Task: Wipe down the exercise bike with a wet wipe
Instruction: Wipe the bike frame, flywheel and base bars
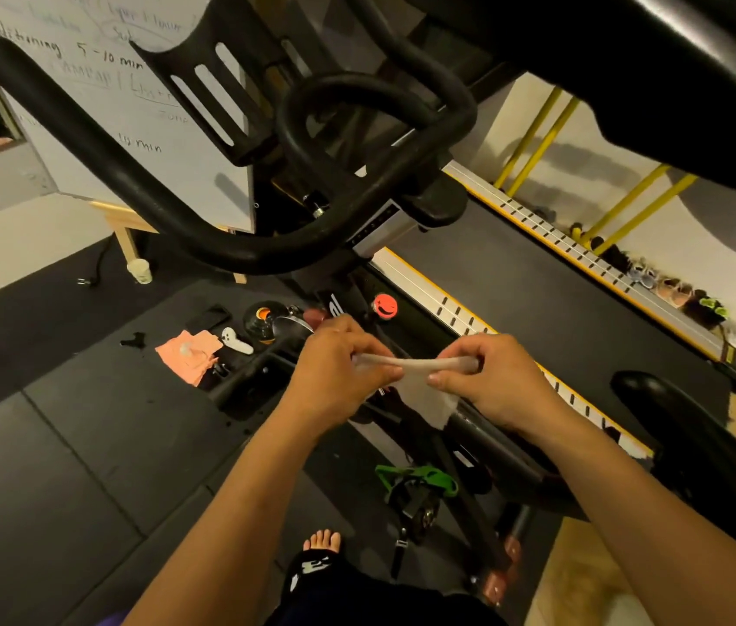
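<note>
We find the left hand (339, 368) and the right hand (492, 381) raised side by side at the middle of the view. Each pinches one end of the thin white wet wipe (425, 395) between thumb and curled fingers. The upper edge of the wipe is drawn into a taut, rolled strip between the two hands, and the remaining sheet hangs below that strip in a loose flap. The wipe is held in the air above the black exercise bike frame (492, 438), and we cannot tell whether the flap touches it. Just beyond the left hand we note the round red knob (385, 306) on the frame. Farther up, the thick black foam-covered handlebar (131, 173) curves across the upper half of the view, with a slotted black plastic holder (208, 83) mounted above it. Below the hands a bright green pedal strap (420, 476) sits on the bike's pedal, and a bare foot (322, 539) stands on the dark rubber floor mat (63, 445) beside it. On the mat to the left of the bike lie a crumpled orange cloth (188, 354) and a white handheld controller (235, 341), close together. A handwritten whiteboard (100, 106) stands behind the handlebar at upper left. A treadmill with a dark belt (515, 273) and yellow-edged side rails runs along the right of the bike.
</note>
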The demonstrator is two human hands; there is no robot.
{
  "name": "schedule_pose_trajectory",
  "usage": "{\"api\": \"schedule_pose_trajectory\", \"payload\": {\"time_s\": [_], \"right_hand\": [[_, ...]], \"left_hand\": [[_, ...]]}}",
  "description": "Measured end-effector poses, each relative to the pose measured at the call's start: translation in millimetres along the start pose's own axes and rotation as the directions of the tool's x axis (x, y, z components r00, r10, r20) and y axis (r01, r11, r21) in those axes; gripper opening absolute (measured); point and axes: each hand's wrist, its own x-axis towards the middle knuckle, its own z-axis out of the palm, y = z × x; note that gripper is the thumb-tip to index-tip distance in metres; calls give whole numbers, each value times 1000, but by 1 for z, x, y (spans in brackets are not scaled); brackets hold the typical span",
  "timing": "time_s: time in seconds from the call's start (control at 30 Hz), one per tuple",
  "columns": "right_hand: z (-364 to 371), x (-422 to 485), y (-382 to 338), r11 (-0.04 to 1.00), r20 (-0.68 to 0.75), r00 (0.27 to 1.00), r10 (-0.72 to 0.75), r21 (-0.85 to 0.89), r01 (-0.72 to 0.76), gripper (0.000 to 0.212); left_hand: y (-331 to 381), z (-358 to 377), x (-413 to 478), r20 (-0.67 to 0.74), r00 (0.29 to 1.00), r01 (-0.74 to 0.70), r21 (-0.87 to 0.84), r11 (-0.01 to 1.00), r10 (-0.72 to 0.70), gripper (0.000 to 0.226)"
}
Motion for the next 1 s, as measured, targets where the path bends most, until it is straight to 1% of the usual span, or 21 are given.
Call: {"api": "schedule_pose_trajectory", "payload": {"time_s": [0.07,0.1,0.13,0.17,0.23,0.27,0.3,0.33,0.4,0.43,0.47,0.53,0.6,0.63,0.7,0.77,0.83,0.9,0.93,0.97,1.0], "right_hand": [[-5,5,1,997,-26,1000,6,80,-3,10],[-7,7,0,987,-4,1000,15,160,-15,9],[-9,9,-1,968,36,999,27,248,-35,11],[-10,11,-3,937,79,996,39,343,-64,14],[-10,14,-8,847,160,985,62,513,-137,13],[-9,16,-11,819,176,982,65,553,-153,13],[-7,19,-13,812,174,982,69,563,-156,13],[-4,22,-16,814,171,983,74,559,-158,13],[4,30,-22,840,167,983,83,518,-159,11],[8,34,-25,862,171,983,70,485,-146,9],[11,37,-28,886,181,983,43,447,-121,6],[15,45,-32,946,199,980,-21,322,-45,4],[6,52,-35,994,189,977,-95,79,82,1],[-3,55,-38,987,173,973,-154,-16,159,3],[-24,65,-46,939,104,941,-321,-98,331,10],[-43,79,-59,816,44,841,-540,-221,535,8],[-55,97,-70,620,18,676,-737,-380,686,9],[-64,118,-73,440,19,519,-854,-506,742,16],[-68,129,-72,378,19,462,-886,-546,747,22],[-73,140,-70,324,32,419,-908,-579,748,28],[-77,151,-68,278,69,394,-917,-598,752,36]], "left_hand": [[-1,-4,1,10,1000,-17,-54,998,18,9],[-4,-6,2,45,999,-3,-157,988,10,10],[-6,-9,1,105,994,39,-316,948,-6,12],[-9,-11,1,169,985,101,-486,868,-20,15],[-8,-14,-3,225,970,235,-762,604,-93,15],[-7,-14,-5,246,954,298,-851,433,-172,16],[-10,-12,-7,291,923,353,-901,253,-252,27],[-14,-9,-10,354,890,393,-915,90,-286,44],[-22,0,-17,440,871,427,-898,-106,-217,70],[-24,5,-22,466,865,436,-882,-182,-187,77],[-23,11,-26,481,854,436,-869,-233,-198,76],[-21,22,-30,478,839,414,-871,-266,-260,61],[-20,23,-30,442,842,357,-886,-295,-310,49],[-21,21,-30,407,853,317,-901,-296,-326,47],[-24,17,-28,342,850,247,-931,-269,-402,47],[-27,20,-24,271,832,167,-954,-248,-485,47],[-29,28,-18,198,820,69,-966,-251,-537,48],[-27,40,-8,115,817,6,-982,-191,-564,51],[-26,48,1,72,819,-10,-990,-140,-570,52],[-22,55,12,1,782,-50,-997,-65,-624,53],[-15,60,24,-39,777,-94,-994,-55,-628,53]]}}
